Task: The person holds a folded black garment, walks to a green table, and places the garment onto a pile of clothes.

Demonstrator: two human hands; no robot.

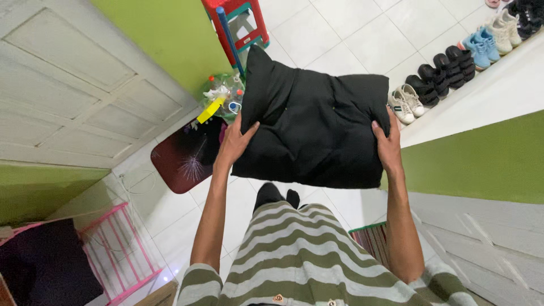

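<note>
Right now a black pillow (317,127) is held up in mid-air w/ both hands, well above the white tiled floor (351,39), approx. in the middle of the view. The left hand (235,141) is clamped on the pillow's left edge: thumb is pressed onto the top face, other fingers are tucked under & hidden. The right hand (388,146) is clamped on the right edge the same way, thumb laid on top, rest of the fingers wrapped below, out of sight. The pillow is tilted, one corner pointed up toward the far side; its fabric is creased near the left grip. Both arms are stretched forward, bare to the elbows; a green-and-white striped shirt (306,260) is seen at the bottom edge. Below the pillow, feet in dark socks (276,195) are seen on the floor. By the left wall a dark red mat (184,158) is laid on the tiles, partly covered by the pillow's left side in view. Beyond it a bunch of bottles & cleaning stuff (222,96) is set against the green wall, next to a red stool (238,25). Along the right-hand wall a row of shoes (453,65) is lined up: white, black, blue pairs. A pink rack (122,249) is seen at bottom left.
</note>
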